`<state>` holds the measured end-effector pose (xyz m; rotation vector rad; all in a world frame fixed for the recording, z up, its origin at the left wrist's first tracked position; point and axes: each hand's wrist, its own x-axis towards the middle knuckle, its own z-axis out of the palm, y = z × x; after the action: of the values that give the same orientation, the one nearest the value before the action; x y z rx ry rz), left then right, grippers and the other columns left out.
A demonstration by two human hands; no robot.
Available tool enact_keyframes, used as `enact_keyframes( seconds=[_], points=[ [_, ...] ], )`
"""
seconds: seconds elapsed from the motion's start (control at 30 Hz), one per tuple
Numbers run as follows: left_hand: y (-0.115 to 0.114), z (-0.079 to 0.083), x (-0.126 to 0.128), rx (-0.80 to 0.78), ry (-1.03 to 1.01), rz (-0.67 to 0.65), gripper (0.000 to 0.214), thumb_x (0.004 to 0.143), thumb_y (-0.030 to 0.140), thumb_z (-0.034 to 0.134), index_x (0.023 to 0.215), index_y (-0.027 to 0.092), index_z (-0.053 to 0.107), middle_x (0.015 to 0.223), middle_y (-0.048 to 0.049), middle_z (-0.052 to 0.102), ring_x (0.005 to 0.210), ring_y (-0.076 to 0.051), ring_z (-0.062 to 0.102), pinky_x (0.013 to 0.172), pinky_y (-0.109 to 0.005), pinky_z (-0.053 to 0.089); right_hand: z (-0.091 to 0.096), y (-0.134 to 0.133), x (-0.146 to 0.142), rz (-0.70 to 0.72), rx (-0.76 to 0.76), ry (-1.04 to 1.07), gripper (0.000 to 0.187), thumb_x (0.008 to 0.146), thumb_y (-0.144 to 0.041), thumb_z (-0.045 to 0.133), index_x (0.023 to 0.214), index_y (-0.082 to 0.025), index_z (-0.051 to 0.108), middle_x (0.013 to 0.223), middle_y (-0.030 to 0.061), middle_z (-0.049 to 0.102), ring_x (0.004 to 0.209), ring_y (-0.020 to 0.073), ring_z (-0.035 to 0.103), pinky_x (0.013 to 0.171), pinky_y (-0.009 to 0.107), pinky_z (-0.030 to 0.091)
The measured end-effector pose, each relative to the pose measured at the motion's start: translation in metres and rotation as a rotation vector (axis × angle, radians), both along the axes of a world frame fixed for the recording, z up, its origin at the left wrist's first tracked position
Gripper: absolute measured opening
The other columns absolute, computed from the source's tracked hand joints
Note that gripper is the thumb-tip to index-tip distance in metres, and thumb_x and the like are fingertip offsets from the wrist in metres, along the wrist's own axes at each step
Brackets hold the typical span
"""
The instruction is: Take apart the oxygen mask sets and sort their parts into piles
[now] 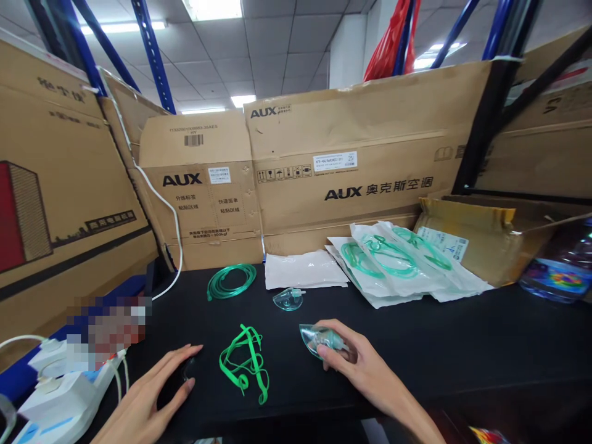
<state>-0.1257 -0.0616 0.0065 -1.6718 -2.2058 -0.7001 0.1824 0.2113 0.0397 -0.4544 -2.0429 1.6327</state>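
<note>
My right hand (345, 351) is closed around a clear oxygen mask (311, 338), its thumb in front and its fingers behind, just above the black table. My left hand (161, 385) rests low on the left with thumb and fingers apart. A small, dark, shiny thing (189, 369) shows between them, too unclear to name. Between my hands lies a tangle of bright green elastic straps (252, 361). Farther back, a second clear mask (289, 300) lies on the table, with a coil of green tubing (231, 282) to its left.
White-backed clear packets (393, 262) with green tubing are piled at the back right, beside a flat white packet (303, 269). An open cardboard box (490, 240) and a bottle (562, 265) stand farther right. Plugged power strips (65, 401) sit at left. Cardboard panels (370, 160) wall the back.
</note>
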Motion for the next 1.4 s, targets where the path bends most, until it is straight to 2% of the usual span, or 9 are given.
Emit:
enact_keyframes(
  seconds=[0.2, 0.33, 0.43, 0.67, 0.8, 0.9, 1.07, 1.23, 1.4],
  points=[
    [0.01, 0.002, 0.025, 0.058, 0.011, -0.028, 0.052, 0.093, 0.041, 0.064, 0.144, 0.041, 0.053, 0.142, 0.0051, 0.065, 0.122, -0.023, 0.067, 0.1, -0.031, 0.055, -0.003, -0.001, -0.001, -0.011, 0.0, 0.034, 0.037, 0.09, -0.048, 0.07, 0.116, -0.022, 0.063, 0.1, 0.0006, 0.061, 0.088, 0.0158, 0.059, 0.081, 0.026, 0.049],
    [0.032, -0.002, 0.054, 0.051, 0.008, -0.14, 0.073, 0.09, 0.042, 0.069, 0.156, 0.042, 0.036, 0.156, 0.0013, 0.05, 0.131, -0.026, 0.06, 0.103, -0.032, 0.052, -0.004, -0.001, 0.0, -0.015, -0.007, 0.054, 0.037, 0.09, -0.047, 0.072, 0.115, -0.022, 0.062, 0.096, -0.0009, 0.059, 0.085, 0.0143, 0.058, 0.083, 0.026, 0.048],
    [0.05, -0.007, 0.065, 0.03, -0.043, -0.16, 0.074, 0.094, 0.038, 0.065, 0.158, 0.044, 0.03, 0.161, 0.0011, 0.043, 0.135, -0.026, 0.056, 0.105, -0.034, 0.051, -0.005, 0.001, 0.0, -0.013, -0.013, 0.071, 0.035, 0.09, -0.045, 0.072, 0.113, -0.021, 0.062, 0.097, -0.0004, 0.059, 0.086, 0.0146, 0.058, 0.082, 0.025, 0.049],
    [0.067, -0.013, 0.068, 0.041, -0.121, -0.163, 0.071, 0.093, 0.045, 0.066, 0.156, 0.046, 0.034, 0.16, 0.0002, 0.045, 0.136, -0.031, 0.055, 0.105, -0.041, 0.054, -0.005, 0.002, -0.003, -0.008, 0.009, 0.072, 0.036, 0.089, -0.043, 0.072, 0.115, -0.022, 0.059, 0.1, 0.001, 0.064, 0.09, 0.0165, 0.065, 0.08, 0.025, 0.051],
    [0.073, 0.0, 0.076, 0.065, -0.126, -0.088, 0.063, 0.094, 0.051, 0.062, 0.153, 0.042, 0.041, 0.16, -0.0014, 0.045, 0.139, -0.032, 0.053, 0.108, -0.047, 0.051, 0.001, 0.009, -0.004, -0.031, 0.133, 0.042, 0.033, 0.089, -0.037, 0.071, 0.117, -0.023, 0.06, 0.107, 0.0028, 0.068, 0.1, 0.0191, 0.067, 0.09, 0.03, 0.052],
    [0.093, 0.026, 0.081, 0.044, -0.165, -0.096, 0.052, 0.099, 0.048, 0.055, 0.15, 0.039, 0.046, 0.155, -0.0015, 0.05, 0.137, -0.027, 0.055, 0.111, -0.042, 0.049, 0.013, 0.029, -0.011, -0.062, 0.288, 0.018, 0.029, 0.09, -0.031, 0.07, 0.117, -0.024, 0.062, 0.115, 0.0037, 0.069, 0.109, 0.0215, 0.064, 0.092, 0.033, 0.051],
    [0.156, 0.063, 0.065, -0.085, -0.301, -0.144, 0.048, 0.098, 0.052, 0.052, 0.139, 0.027, 0.059, 0.14, -0.0063, 0.062, 0.132, -0.028, 0.055, 0.114, -0.042, 0.039, 0.036, 0.077, -0.041, -0.068, 0.554, -0.056, 0.033, 0.093, -0.032, 0.07, 0.122, -0.019, 0.063, 0.121, 0.0077, 0.067, 0.108, 0.0251, 0.064, 0.095, 0.047, 0.051],
    [0.199, 0.065, 0.039, -0.216, -0.407, -0.148, 0.045, 0.089, 0.056, 0.062, 0.114, 0.021, 0.073, 0.095, -0.0079, 0.076, 0.094, -0.03, 0.069, 0.086, -0.037, 0.049, 0.034, 0.1, -0.063, -0.055, 0.689, -0.125, 0.034, 0.098, -0.034, 0.066, 0.128, -0.018, 0.062, 0.131, 0.0101, 0.064, 0.114, 0.027, 0.064, 0.097, 0.05, 0.053],
    [0.206, 0.055, 0.03, -0.277, -0.564, -0.241, 0.042, 0.086, 0.055, 0.064, 0.108, 0.02, 0.072, 0.09, -0.0042, 0.075, 0.082, -0.023, 0.067, 0.072, -0.029, 0.047, 0.019, 0.092, -0.066, 0.019, 0.73, -0.166, 0.034, 0.098, -0.035, 0.067, 0.127, -0.018, 0.064, 0.129, 0.0097, 0.066, 0.115, 0.0274, 0.064, 0.101, 0.053, 0.051]
  ],
)
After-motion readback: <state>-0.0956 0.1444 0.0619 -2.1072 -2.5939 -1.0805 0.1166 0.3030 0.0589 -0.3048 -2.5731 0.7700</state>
